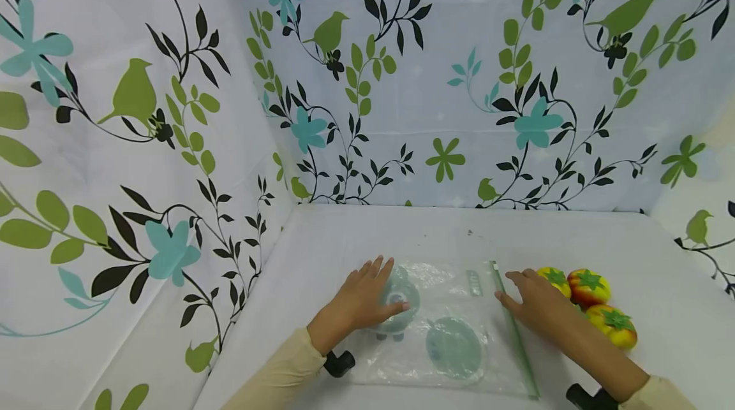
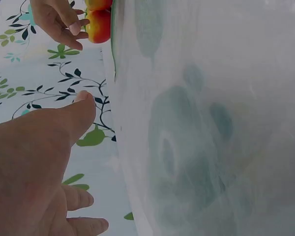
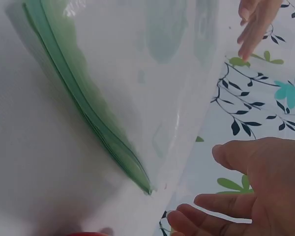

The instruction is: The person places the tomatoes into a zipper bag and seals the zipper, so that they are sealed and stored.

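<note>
A clear plastic zip bag (image 1: 410,359) with pale teal printed shapes lies flat on the white table, its green zip edge (image 1: 519,340) on the right side. Over the bag's upper left part is my left hand (image 1: 363,298), fingers spread and nothing held; the left wrist view shows it raised over the bag. My right hand (image 1: 540,301) hovers by the zip edge with loosely extended fingers and holds nothing. Just right of it sit several yellow-red toy fruits (image 1: 614,327) with green leafy tops, one partly hidden behind the hand.
The white table (image 1: 356,225) meets a patterned cloth wall (image 1: 379,110) with leaves, birds and flowers at the back and left. Dark wrist camera mounts (image 1: 339,364) are on both wrists.
</note>
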A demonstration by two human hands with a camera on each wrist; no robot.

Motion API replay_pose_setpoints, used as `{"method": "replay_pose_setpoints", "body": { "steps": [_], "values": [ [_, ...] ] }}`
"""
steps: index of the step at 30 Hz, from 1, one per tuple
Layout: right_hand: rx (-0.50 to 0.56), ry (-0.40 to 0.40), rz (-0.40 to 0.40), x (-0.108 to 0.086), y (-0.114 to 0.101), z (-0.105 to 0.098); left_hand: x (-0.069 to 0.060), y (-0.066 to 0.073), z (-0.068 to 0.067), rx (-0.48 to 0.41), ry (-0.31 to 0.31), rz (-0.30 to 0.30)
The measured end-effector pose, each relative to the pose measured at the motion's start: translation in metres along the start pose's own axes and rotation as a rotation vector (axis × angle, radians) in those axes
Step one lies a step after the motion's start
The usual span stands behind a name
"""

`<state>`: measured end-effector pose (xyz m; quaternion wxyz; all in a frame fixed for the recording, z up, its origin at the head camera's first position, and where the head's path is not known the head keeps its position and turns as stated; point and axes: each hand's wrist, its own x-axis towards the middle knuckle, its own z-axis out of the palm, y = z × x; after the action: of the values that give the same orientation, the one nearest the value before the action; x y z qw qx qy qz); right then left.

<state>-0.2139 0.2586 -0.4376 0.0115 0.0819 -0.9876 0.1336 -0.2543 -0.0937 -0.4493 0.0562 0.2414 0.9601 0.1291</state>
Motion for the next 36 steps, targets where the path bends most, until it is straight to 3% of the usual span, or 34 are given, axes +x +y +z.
{"method": "replay_pose_setpoints", "body": {
  "steps": [13, 20, 36],
  "values": [
    [0.05, -0.11, 0.074, -0.001, 0.002, 0.016, 0.017, 0.034, 0.012, 0.048, -0.021, 0.074],
    [0.086, -0.133, 0.116, -0.003, -0.002, 0.021, 0.025, 0.053, 0.021, 0.121, -0.029, 0.127],
    [0.051, -0.197, 0.165, -0.004, -0.002, 0.034, 0.045, 0.092, 0.036, 0.204, -0.081, 0.195]
  ]
}}
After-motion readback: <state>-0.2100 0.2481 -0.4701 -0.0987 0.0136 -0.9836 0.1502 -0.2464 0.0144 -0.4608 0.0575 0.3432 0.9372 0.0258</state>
